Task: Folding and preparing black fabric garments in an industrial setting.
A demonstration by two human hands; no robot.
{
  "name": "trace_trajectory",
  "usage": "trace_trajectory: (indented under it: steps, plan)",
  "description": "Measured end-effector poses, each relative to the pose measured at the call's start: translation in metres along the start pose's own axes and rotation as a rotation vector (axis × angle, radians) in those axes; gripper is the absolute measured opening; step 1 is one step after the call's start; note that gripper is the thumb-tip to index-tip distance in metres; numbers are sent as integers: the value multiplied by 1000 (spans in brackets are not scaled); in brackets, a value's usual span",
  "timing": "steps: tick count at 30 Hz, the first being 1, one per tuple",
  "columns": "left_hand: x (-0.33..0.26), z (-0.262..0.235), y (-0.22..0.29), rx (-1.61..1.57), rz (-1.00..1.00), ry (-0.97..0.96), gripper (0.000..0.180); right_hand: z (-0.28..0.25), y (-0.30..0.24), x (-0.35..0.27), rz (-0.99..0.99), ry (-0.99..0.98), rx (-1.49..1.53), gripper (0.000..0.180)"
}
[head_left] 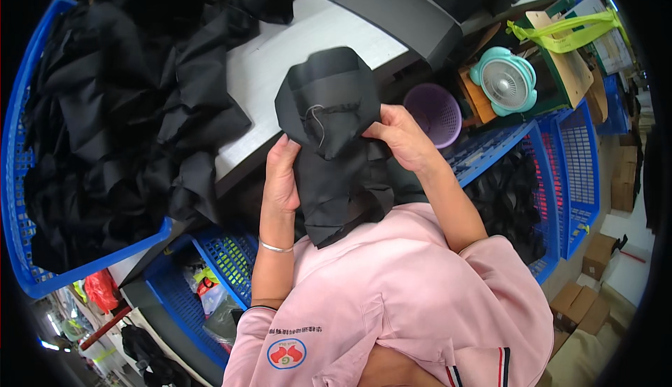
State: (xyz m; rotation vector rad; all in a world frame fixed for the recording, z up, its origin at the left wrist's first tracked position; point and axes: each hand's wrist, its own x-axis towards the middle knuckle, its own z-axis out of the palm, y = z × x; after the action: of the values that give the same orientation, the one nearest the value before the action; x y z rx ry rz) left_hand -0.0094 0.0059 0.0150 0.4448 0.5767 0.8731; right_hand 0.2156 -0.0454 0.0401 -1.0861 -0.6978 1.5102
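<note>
Black fabric piece [334,142] hangs between both hands, held up in front of the person's chest and above the near edge of the white desk [269,72]. It looks light and limp: the lower part droops in loose folds toward the pink shirt, and the upper part keeps a rounded outline only where it is spread. A thin loose thread [317,117] curls across its face. Such cloth probably slips and bunches easily, so the side edges, about halfway up, seem the sound places to grip; a hold at one corner alone would likely let the rest collapse.

Going from left to right: a big blue basket [21,198] heaped with more black cloth stands at the far left, partly on the desk. The left hand [280,177], a thin bangle [276,247] on its wrist, comes up from below with the forearm nearly upright; its fingers are closed together along the left edge of the piece, thumb side toward the cloth, gripping it. The right hand [402,138] reaches in from the right with the elbow bent and the wrist turned inward; thumb and fingers pinch the right edge near the top. Farther right, below the desk's edge, sit a small purple basket [437,110] and a little teal fan [505,80], well apart from both hands.
</note>
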Motion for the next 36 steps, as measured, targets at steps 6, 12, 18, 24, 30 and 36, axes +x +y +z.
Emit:
trace_trajectory:
  steps: [6,12,18,24,30,36]
  plan:
    - [4,-6,3,-18,111,-44,36,18,-6,1,-186,-17,-245,28]
    - [21,-14,13,40,278,66,36,22,-19,-17,-730,347,-913,43]
    - [21,-17,14,57,299,108,33,22,7,-39,-596,197,-1047,36]
    - [32,-25,14,330,422,303,30,44,16,-32,-1073,286,-1312,15]
    - [32,-9,17,291,421,294,28,7,-5,-48,-870,294,-1184,30]
    - [12,-4,11,207,322,73,35,-34,-39,-47,-271,339,-422,38]
